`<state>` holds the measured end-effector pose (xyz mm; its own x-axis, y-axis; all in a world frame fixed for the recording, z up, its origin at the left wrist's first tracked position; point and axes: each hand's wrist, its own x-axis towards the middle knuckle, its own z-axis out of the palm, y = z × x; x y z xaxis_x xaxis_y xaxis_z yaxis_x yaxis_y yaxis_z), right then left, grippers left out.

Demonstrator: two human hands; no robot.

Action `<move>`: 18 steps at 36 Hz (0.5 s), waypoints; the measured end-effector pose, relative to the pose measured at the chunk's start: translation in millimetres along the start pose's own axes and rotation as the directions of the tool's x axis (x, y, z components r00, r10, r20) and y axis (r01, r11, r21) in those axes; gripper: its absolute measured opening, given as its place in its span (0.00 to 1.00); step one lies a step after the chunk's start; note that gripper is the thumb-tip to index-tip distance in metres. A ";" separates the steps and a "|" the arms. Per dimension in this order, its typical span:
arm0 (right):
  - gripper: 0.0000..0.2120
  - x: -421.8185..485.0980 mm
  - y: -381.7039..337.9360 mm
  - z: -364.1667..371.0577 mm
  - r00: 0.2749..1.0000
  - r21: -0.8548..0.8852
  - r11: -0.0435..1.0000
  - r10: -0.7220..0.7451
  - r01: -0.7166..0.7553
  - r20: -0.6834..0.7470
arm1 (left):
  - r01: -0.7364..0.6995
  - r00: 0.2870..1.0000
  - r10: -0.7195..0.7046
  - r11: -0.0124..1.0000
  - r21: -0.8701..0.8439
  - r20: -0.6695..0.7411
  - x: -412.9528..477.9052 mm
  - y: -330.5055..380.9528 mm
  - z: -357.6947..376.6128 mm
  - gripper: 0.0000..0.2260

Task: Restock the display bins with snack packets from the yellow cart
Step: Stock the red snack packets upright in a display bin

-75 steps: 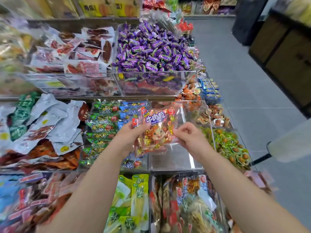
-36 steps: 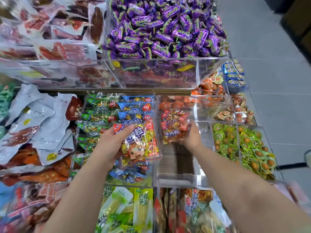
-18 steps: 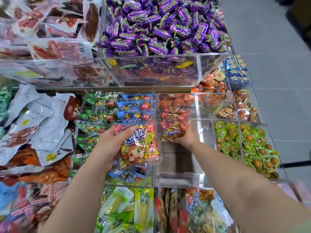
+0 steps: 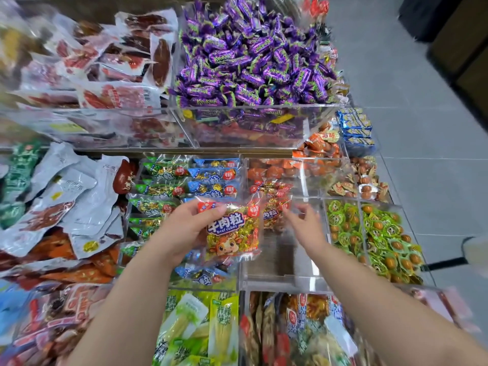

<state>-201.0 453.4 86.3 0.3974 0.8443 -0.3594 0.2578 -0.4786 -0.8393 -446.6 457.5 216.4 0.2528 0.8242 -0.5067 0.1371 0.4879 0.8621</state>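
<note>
Beef cubes packet [image 4: 232, 231] sits gripped in the left hand [image 4: 182, 231], its long axis near-to-far, just left of the part-filled clear bin [image 4: 277, 285]; the right hand [image 4: 303, 225], loose-fingered and empty, hovers over that bin, nearer.

Grey tiled floor [image 4: 422, 133] fills the right side, with dark cabinets [image 4: 464, 51] in the upper corner.
</note>
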 end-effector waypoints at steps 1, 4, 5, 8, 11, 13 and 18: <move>0.16 -12.7 -12.3 -4.8 0.996 0.128 0.992 -0.034 0.023 0.082 | -0.029 1.000 0.029 1.000 0.012 0.004 -1.5 1.1 2.7 0.18; 0.20 -45.8 -39.4 -14.7 0.887 0.422 0.902 -0.121 -0.089 0.445 | -0.081 0.995 0.088 0.988 0.129 -0.052 -0.9 3.2 13.7 0.16; 0.22 -54.3 -46.2 -15.4 0.842 0.402 0.912 -0.149 -0.087 0.519 | -0.086 0.991 0.102 0.979 0.187 -0.081 0.1 4.2 17.9 0.15; 0.19 -65.5 -56.3 -13.9 0.801 0.367 0.930 -0.200 -0.026 0.564 | -0.078 0.979 0.129 0.954 0.290 -0.161 3.5 7.2 29.9 0.20; 0.19 -62.9 -58.9 -21.0 0.864 0.358 0.934 -0.178 -0.003 0.472 | -0.187 0.951 0.278 0.866 0.464 -0.136 9.0 6.9 30.5 0.23; 0.18 -57.3 -54.5 -33.5 0.908 0.357 0.934 -0.128 -0.025 0.399 | -0.245 0.924 0.376 0.724 0.644 -0.072 15.0 6.3 26.1 0.37; 0.16 -34.4 -23.6 -52.9 0.979 0.200 0.978 0.017 -0.058 0.204 | -0.081 0.904 0.426 0.096 0.992 0.033 48.0 -3.5 24.3 0.58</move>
<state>-174.1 422.9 140.0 0.2140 0.8676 -0.4488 0.0529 -0.4691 -0.8816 -411.8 488.3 189.3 0.3187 0.9435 -0.0906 0.9427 -0.3055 0.1342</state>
